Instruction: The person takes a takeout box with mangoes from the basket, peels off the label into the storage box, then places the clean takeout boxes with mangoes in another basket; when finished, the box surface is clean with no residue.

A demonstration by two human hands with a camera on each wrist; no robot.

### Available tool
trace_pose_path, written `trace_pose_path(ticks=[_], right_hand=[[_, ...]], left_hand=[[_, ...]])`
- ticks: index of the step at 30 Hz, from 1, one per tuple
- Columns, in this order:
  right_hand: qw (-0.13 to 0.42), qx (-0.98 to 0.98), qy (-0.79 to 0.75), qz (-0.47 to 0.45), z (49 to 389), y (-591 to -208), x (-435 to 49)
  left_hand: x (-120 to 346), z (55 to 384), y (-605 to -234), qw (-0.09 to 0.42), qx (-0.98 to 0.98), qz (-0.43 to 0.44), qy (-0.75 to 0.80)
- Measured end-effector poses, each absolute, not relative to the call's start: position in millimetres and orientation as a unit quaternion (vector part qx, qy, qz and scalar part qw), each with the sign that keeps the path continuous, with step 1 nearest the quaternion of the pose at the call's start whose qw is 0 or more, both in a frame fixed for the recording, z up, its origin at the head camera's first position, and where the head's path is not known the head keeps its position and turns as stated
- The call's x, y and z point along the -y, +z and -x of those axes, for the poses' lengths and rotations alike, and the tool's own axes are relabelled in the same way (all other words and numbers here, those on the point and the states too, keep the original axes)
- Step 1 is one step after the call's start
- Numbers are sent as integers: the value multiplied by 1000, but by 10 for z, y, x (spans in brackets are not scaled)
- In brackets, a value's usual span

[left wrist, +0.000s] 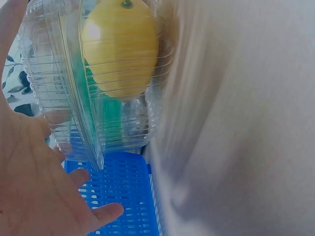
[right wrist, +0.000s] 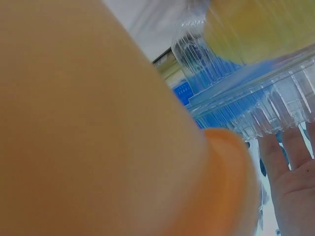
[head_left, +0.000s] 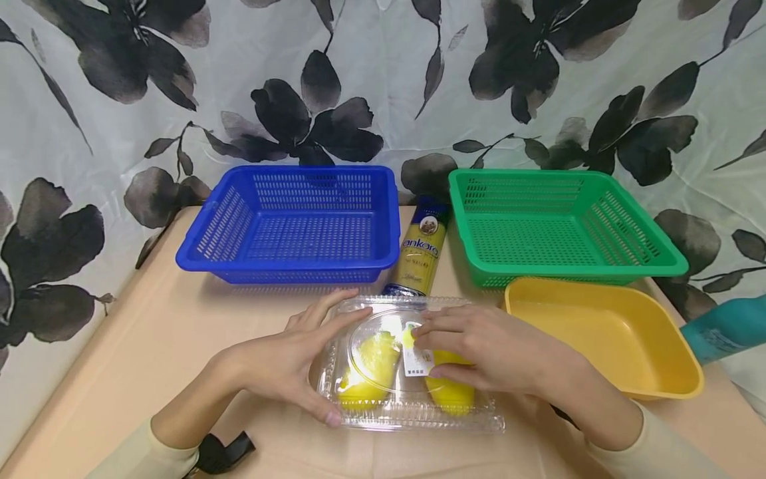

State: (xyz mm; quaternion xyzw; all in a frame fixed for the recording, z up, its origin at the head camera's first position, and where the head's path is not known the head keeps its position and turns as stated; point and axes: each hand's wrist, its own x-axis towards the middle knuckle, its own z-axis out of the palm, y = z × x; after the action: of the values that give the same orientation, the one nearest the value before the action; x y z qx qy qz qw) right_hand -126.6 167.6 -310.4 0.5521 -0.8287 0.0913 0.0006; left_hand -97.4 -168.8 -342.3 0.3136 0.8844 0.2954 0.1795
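A clear plastic clamshell box [head_left: 425,422] lies at the front middle of the table in the head view, its lid down. Two yellow lemon-like fruits [head_left: 368,382] show through the plastic, one on each side. A white label [head_left: 417,364] is on the lid. My left hand [head_left: 281,362] spreads along the box's left side, thumb by the near corner, fingers at the far edge. Flat over the lid's right part, my right hand [head_left: 497,342] touches it with straightened fingers near the label. The left wrist view shows a fruit [left wrist: 120,54] with a green stem end.
Behind the box stand a blue basket [head_left: 287,276] and a green basket [head_left: 574,269]. A yellow-and-blue "ankara" packet [head_left: 419,256] lies between them. An orange-yellow tub [head_left: 604,332] sits right of the right hand, with a teal bottle [head_left: 727,329] beyond it.
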Motion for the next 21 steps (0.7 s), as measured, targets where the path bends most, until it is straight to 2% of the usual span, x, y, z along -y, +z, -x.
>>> trace_pose_path(ticks=[6,12,18,21], right_hand=[[-28,833,93,-545,1266,-3081,-1680],[-23,832,88,-547,1277,-3074,-1651],[-4,826,80,-558,1269,-3087,-1639],[42,808,68,-584,1260,-3121,-1647]], left_hand=[[1687,975,-3424,175,-884,-318,295],[1678,971,-3417,181,-883,-313,300],[1674,972,-3411,186,-882,-311,303],[1676,977,-3416,184,-883,-311,300]])
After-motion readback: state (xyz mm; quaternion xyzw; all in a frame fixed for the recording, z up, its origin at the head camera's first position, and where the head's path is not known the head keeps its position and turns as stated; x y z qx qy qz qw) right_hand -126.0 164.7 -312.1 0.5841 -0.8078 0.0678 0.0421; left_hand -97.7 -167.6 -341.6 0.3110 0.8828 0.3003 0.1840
